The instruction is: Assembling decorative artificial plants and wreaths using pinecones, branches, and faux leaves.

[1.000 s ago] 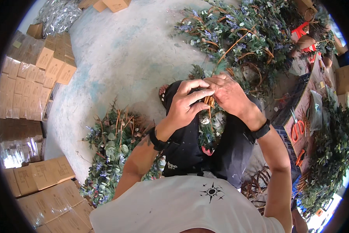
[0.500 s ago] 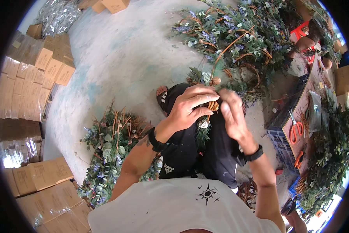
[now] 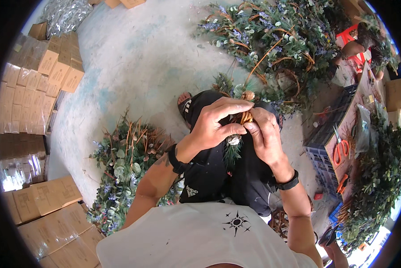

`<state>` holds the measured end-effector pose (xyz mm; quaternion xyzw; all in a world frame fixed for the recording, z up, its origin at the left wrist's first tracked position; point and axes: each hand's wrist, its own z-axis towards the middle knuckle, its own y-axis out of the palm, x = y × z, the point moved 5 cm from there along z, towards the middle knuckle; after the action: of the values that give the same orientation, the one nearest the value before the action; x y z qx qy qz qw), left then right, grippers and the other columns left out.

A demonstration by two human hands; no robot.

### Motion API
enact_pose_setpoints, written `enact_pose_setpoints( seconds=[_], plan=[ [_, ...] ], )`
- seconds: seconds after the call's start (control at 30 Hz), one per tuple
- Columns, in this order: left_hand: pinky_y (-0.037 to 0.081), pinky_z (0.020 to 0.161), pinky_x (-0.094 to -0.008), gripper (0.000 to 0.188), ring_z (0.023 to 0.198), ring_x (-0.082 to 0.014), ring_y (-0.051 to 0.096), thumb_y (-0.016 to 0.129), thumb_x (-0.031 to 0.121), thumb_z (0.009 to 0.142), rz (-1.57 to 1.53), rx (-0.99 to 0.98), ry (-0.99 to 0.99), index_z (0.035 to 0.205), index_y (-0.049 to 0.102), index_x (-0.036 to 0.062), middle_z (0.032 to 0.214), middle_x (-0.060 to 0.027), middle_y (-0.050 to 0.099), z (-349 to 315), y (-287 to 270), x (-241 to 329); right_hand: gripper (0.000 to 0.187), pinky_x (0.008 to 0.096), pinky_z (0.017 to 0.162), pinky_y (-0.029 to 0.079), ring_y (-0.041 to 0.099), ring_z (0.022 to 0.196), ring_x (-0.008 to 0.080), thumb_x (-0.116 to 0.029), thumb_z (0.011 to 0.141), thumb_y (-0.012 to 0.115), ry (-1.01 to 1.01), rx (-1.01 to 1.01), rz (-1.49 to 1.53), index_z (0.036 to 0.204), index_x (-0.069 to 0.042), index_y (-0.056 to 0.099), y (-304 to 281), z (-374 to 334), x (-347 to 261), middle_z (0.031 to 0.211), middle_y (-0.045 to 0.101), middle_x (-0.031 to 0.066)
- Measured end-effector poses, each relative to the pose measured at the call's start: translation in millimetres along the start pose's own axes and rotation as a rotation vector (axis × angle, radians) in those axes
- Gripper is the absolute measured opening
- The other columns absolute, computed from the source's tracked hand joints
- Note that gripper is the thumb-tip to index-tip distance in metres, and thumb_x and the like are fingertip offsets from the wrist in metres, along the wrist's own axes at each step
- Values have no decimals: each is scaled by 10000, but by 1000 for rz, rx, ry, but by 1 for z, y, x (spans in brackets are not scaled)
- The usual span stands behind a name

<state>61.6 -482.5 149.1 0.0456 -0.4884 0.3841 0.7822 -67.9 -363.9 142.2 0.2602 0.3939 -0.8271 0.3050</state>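
Observation:
Above my knees, my left hand (image 3: pixel 215 121) is closed around a brown twig coil (image 3: pixel 246 117) with thumb and fingers. From the right, my right hand (image 3: pixel 266 134) pinches the same coil, its thumb close to my left thumb. A whitish pine cone (image 3: pixel 232 140) and green needle sprigs (image 3: pixel 232 154) hang just below the coil. Beyond my fingers show a tan pine cone (image 3: pixel 248 95) and more greenery (image 3: pixel 222 83). My fingers hide part of the coil, and I cannot tell how its ends are fixed.
Greenery with purple flowers lies in a big heap (image 3: pixel 272 40) ahead and a smaller pile (image 3: pixel 124 169) at left. Cardboard boxes (image 3: pixel 48 196) are stacked on the left. On the right, orange scissors (image 3: pixel 341 152) and pliers (image 3: pixel 342 183) lie on a bench over a crate (image 3: pixel 318 163); another person's arm (image 3: pixel 352 48) shows beyond.
My right hand, blurred and apart from the coil before, has come in to the left and now grips it beside my left hand. The left hand keeps its hold.

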Motion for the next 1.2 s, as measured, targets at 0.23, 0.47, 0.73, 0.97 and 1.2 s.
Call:
enact_pose_setpoints(
  seconds=[0.23, 0.47, 0.73, 0.97, 1.2],
  plan=[
    [551, 955, -373, 425, 1099, -271, 691, 822, 165, 854, -35, 54, -77, 1225, 707, -7, 1217, -152, 719, -3, 2, 6, 404, 458, 929, 524, 630, 1089, 406, -84, 932, 726, 35, -74, 0, 1314, -36, 602, -5, 4, -2, 1185, 647, 188],
    [578, 796, -365, 366, 897, -277, 713, 834, 110, 805, 103, 107, 40, 1144, 738, 13, 1055, -125, 748, -3, 4, 9, 302, 418, 896, 526, 658, 1033, 330, -131, 897, 775, 261, -172, 361, 1159, -41, 658, -12, 12, 18, 1132, 687, 114],
    [568, 704, -332, 331, 797, -225, 700, 828, 118, 841, 132, 100, 107, 1129, 734, -16, 996, -137, 753, 0, 5, 12, 323, 431, 927, 518, 647, 1076, 336, -150, 921, 755, 182, -196, 273, 1206, -58, 635, -15, 6, 11, 1193, 662, 138],
    [543, 615, -286, 362, 738, -184, 684, 833, 146, 854, 107, 177, 60, 1151, 705, -16, 975, -133, 747, -1, 8, 12, 392, 461, 955, 515, 629, 1127, 399, -226, 949, 729, 116, -257, 61, 1284, -54, 620, -20, 20, -14, 1229, 656, 184],
    [546, 591, -307, 325, 650, -210, 678, 847, 166, 822, 151, 125, 151, 1091, 721, 34, 921, -105, 759, 10, 4, 13, 312, 467, 906, 537, 633, 1101, 398, -210, 973, 681, 161, -331, -26, 1224, -28, 648, -22, 30, -19, 1193, 674, 189]
  ],
)
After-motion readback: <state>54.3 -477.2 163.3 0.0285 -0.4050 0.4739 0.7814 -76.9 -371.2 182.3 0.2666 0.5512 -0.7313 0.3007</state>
